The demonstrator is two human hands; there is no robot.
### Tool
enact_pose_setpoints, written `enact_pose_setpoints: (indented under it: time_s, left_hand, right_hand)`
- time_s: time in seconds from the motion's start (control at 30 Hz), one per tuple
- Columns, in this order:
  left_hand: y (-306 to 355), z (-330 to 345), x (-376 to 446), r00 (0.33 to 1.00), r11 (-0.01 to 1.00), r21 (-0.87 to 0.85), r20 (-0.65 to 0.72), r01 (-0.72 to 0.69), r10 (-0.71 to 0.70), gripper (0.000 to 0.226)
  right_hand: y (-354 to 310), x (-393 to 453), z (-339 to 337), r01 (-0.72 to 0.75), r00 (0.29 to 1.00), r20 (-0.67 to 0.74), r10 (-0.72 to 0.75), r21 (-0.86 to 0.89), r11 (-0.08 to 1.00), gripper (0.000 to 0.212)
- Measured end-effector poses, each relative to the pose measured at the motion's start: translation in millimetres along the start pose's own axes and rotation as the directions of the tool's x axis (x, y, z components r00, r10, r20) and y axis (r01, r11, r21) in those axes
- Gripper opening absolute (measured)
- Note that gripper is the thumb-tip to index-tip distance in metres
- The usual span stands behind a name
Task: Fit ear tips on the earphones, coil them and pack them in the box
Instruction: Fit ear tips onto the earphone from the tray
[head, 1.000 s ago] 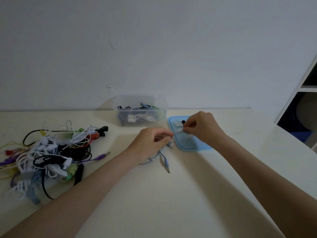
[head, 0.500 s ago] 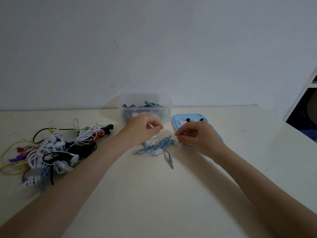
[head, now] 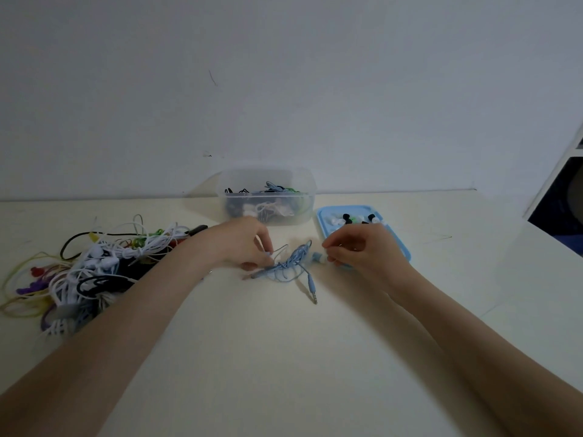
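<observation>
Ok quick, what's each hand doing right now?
Left hand: pinching the blue earphone cable.
Right hand: pinching the blue earbud at its fingertips.

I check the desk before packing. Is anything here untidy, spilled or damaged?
Nothing looks spilled or damaged. The pile of earphones at the left is one big tangle of mixed cords. The blue earphones between the left hand and right hand lie loose, not coiled, plug trailing toward the camera.
</observation>
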State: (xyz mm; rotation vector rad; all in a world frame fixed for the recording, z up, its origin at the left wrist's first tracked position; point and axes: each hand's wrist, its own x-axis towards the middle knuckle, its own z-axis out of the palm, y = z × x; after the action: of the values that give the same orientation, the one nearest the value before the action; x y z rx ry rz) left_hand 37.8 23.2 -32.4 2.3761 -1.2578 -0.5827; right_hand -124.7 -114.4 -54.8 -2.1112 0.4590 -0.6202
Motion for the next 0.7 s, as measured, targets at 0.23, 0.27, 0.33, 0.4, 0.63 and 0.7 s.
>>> enact_pose_setpoints:
  time_s: [0.23, 0.27, 0.33, 0.4, 0.63, 0.7]
  left_hand:
    - [11.9, 4.9, -1.8, 0.952, 0.913, -0.322, -0.255, -0.249, 0.169, 0.024]
    - [14.5, 5.4, -3.4, 0.950, 0.887, -0.375, -0.256, -0.270, 0.181, 0.024]
    - [19.8, 8.3, -4.6, 0.943, 0.827, -0.470, -0.264, -0.309, 0.202, 0.023]
    - [24.6, 13.0, -4.6, 0.939, 0.757, -0.566, -0.282, -0.327, 0.195, 0.021]
    - [32.2, 25.3, -4.8, 0.942, 0.664, -0.672, -0.291, -0.327, 0.169, 0.020]
    - [34.1, 27.6, -4.9, 0.939, 0.653, -0.679, -0.298, -0.336, 0.173, 0.017]
  right_hand:
    - [-4.8, -0.3, 4.0, -0.008, 1.000, -0.007, 0.009, 0.121, 0.993, 0.021]
    - [-5.9, -0.3, 3.6, -0.031, 1.000, -0.001, 0.032, 0.209, 0.977, 0.020]
    - [-8.1, -0.8, 2.4, -0.083, 0.997, 0.028, 0.078, 0.392, 0.916, 0.015]
    - [-8.4, -1.5, 1.5, -0.132, 0.991, 0.061, 0.117, 0.512, 0.849, 0.010]
    - [-7.7, -0.4, -0.2, -0.141, 0.985, 0.021, 0.172, 0.673, 0.726, 0.012]
    - [-8.2, -0.3, -2.5, -0.133, 0.984, 0.015, 0.176, 0.717, 0.684, 0.012]
